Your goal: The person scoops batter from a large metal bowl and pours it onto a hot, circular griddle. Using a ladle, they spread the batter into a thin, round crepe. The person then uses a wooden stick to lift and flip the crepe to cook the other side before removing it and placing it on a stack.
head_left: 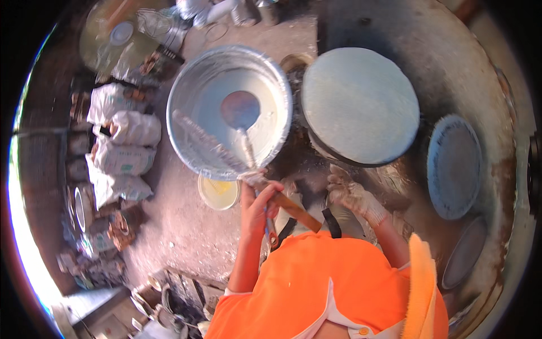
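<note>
My bare left hand (262,204) is closed around a wooden stick (297,211) and the handle of a round-headed ladle (240,108). The stick's far part is coated in white, and it slants over a wide metal basin (176,131). Pale liquid lies inside the basin, with the ladle's shiny disc-like head over it. My right hand (355,198), in an off-white glove, is just below a large round pale surface (361,104) with a dark rim. Its fingers look loosely apart, with nothing visible in them, though blur hides detail.
A small pale tub with yellowish contents (219,193) stands below the basin. White sacks (132,129) line the left side. Two round trays (454,166) lean at the right wall. A large yellowish round container (104,42) stands far left. Clutter lies lower left.
</note>
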Motion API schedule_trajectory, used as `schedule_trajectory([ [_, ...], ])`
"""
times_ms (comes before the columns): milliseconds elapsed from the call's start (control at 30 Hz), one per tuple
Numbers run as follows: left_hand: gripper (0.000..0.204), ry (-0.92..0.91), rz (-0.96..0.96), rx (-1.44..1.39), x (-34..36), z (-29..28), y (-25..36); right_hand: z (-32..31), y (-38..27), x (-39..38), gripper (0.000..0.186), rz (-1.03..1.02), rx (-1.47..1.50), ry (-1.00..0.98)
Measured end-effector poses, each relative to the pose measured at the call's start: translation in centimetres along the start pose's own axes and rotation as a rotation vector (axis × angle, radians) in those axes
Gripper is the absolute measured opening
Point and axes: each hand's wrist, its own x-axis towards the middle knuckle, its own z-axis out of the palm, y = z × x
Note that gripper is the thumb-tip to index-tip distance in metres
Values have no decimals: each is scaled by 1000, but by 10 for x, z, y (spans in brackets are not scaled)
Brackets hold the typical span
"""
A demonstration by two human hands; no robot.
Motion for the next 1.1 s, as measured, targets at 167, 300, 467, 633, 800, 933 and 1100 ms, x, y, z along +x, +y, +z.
schedule_trajectory([
  [167, 25, 54, 8, 38, 56, -37, -23, 123, -46, 76, 61, -416, -811, -10],
  [300, 21, 124, -99, -84, 68, -103, -5, 125, -23, 99, 40, -260, -522, -80],
  [467, 18, 280, -152, 66, 82, -176, 26, 93, 1, 143, 34, 484, 359, -30],
  [633, 7, 194, -191, 227, 108, -162, 58, 141, -61, 171, 29, 600, -287, -113],
  [800, 12, 199, -540, 175, 168, -247, -77, 130, -5, 176, 13, 672, 285, 153],
  [933, 14, 63, -584, 61, 223, -201, -101, 98, 76, 232, 40, 70, -504, 164],
  [1100, 11, -241, -456, -64, 260, -196, -53, 64, 21, 233, 52, -141, -1328, 52],
])
